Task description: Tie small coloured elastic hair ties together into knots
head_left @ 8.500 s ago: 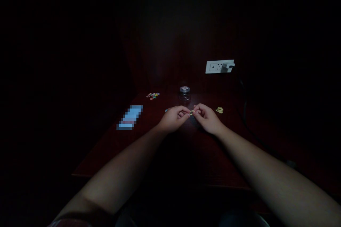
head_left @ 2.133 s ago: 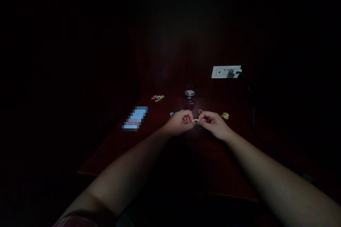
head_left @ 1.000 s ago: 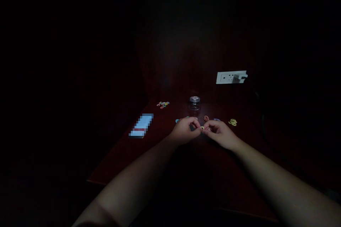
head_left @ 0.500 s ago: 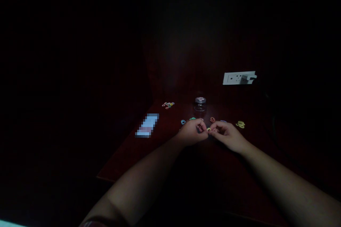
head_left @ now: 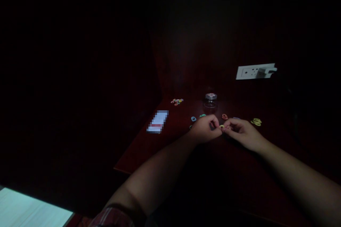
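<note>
A small yellow elastic band [head_left: 222, 126] is pinched between my two hands over the dark red table. My left hand [head_left: 207, 128] is closed on its left side, thumb against fingers. On its right side my right hand [head_left: 241, 132] grips it with fingertips. Around the hands lie small groups of bands: blue [head_left: 193, 118], green [head_left: 203, 115], red [head_left: 225, 116] and yellow [head_left: 256, 122]. A purple group shows only partly behind my right hand.
Behind the hands stands a clear jar [head_left: 210, 103] with a lid. A mixed pile of coloured bands [head_left: 177, 101] lies at the back left, and a phone [head_left: 158, 121], pixelated, lies nearer. A wall socket [head_left: 250, 72] holds a plug. The table's left corner [head_left: 115, 168] shows.
The view has swung left, so everything appears shifted right, and a pale surface shows more at lower left. Both hands still pinch the yellow band.
</note>
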The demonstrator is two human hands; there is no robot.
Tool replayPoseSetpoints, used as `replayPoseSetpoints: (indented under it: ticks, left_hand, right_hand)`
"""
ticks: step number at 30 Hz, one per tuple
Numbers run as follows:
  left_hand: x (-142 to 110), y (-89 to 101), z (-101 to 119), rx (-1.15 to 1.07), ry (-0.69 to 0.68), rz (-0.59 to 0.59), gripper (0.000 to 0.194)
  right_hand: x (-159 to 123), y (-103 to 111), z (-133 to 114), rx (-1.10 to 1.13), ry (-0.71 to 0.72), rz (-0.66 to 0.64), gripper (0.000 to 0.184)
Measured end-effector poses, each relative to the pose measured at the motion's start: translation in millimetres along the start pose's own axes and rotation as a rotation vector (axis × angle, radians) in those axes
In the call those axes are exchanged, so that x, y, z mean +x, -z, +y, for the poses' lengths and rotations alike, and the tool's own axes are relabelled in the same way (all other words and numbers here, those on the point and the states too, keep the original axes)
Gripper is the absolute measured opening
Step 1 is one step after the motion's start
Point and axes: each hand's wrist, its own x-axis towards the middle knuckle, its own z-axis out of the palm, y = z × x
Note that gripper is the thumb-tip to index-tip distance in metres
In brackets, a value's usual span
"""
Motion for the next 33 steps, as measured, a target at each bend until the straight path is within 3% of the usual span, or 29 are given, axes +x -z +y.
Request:
replayPoseSetpoints:
  ticks: [4, 19, 33]
  left_hand:
    - [1.7, 0.5, -2.8, 0.015, -0.033, 0.057, 0.016]
    - [3.5, 3.5, 1.5, 0.066, -0.087, 0.067, 0.015]
    - [3.3, 5.0, 1.5, 0.017, -0.075, -0.003, 0.013]
  right_hand:
    - [-0.3, 0.8, -1.3, -0.005, -0.004, 0.000, 0.031]
    - [0.1, -0.8, 1.2, 0.111, -0.090, -0.106, 0.031]
    - [2.2, -0.2, 5.1, 0.189, -0.104, -0.067, 0.025]
